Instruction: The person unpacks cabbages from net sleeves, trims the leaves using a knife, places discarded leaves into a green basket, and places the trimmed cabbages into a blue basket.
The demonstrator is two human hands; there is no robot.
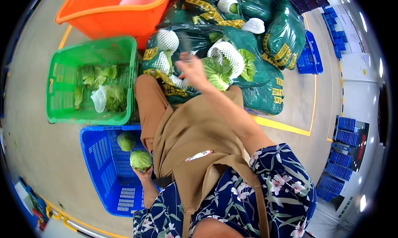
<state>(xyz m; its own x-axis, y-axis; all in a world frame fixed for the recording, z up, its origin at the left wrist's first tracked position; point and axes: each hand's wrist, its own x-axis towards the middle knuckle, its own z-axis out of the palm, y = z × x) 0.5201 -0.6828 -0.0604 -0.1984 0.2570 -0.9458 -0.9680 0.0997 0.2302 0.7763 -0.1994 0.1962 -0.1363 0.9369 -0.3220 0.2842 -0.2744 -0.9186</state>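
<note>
My left hand [142, 174] is closed around a trimmed green cabbage [140, 160] inside the blue crate [93, 155]. Another cabbage [126, 141] lies in that crate, just beyond it. My right hand [192, 71] is raised over the green plastic bags [199, 35], fingers curled. A thin, grey, blade-like thing [186, 41], smeared by motion and looking like a knife, sticks out from it. Right of this hand, a leafy cabbage [217, 72] lies on the bags beside a white foam net [226, 57]. More foam nets [167, 41] lie left of the hand.
A green crate [91, 47] on the left holds loose leaves [99, 76] and a foam net [98, 99]. Behind it stands an orange tub [112, 16]. Another blue crate [310, 53] sits on the floor at right, near yellow floor lines [282, 126].
</note>
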